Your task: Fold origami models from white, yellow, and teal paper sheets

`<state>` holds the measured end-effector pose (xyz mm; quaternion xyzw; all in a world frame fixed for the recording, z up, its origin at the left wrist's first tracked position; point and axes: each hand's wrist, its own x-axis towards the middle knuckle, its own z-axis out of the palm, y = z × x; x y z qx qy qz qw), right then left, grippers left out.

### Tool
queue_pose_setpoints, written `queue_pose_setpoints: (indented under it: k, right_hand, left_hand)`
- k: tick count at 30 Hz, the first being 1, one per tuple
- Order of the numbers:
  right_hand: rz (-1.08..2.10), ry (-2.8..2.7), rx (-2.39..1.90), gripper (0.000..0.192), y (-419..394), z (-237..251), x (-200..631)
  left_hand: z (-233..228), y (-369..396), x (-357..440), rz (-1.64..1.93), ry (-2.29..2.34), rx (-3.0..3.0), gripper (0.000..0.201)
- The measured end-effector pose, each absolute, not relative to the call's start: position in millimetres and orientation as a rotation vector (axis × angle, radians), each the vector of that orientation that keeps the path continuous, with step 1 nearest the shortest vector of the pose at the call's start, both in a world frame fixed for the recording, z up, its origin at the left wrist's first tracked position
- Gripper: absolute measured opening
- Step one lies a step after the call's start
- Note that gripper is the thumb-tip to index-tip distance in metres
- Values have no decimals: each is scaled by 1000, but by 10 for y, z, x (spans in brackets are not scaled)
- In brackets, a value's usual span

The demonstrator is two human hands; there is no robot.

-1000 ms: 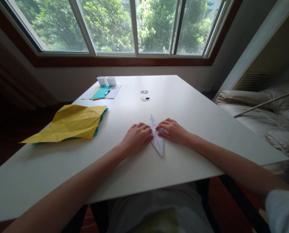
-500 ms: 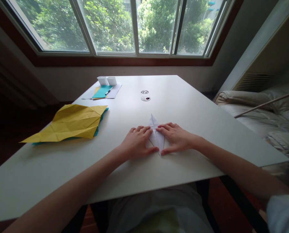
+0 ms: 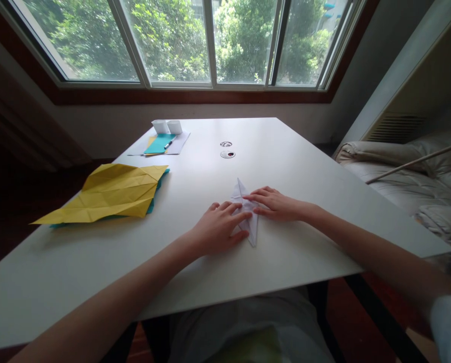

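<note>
A folded piece of white paper (image 3: 252,231), long and pointed at both ends, lies flat on the white table (image 3: 304,252) in front of me. My left hand (image 3: 220,228) rests on its left side with fingers stretched out, the fingertips pressing the middle and the thumb near the lower point. From the right, my right hand (image 3: 274,204) lays its extended fingers on the upper right part of the paper. Parts of the paper's middle are hidden under the fingers.
Creased yellow paper (image 3: 115,191) lies over teal paper (image 3: 153,201) to the left. Further back are two small white paper boxes (image 3: 174,127), flat teal paper (image 3: 160,143) and a pen (image 3: 169,144). Two round stickers (image 3: 227,155) sit mid-table. A beige sofa (image 3: 384,166) stands right.
My right hand has shifted up along the paper, its thumb leaving the lower point. My left fingers have slid right across the middle.
</note>
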<state>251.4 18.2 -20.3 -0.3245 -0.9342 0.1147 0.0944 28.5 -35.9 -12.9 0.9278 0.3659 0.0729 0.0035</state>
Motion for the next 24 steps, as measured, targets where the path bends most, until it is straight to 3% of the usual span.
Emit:
queue_pose_setpoints:
  k: [10, 24]
  right_hand:
    - [152, -2901, -944, 44, 521, -224, 2397]
    - [146, -2809, -1187, 44, 930, -283, 2346]
  left_hand:
    - [-117, -380, 292, 214, 1141, 2906, 40]
    - [-116, -380, 290, 202, 1135, 2898, 41]
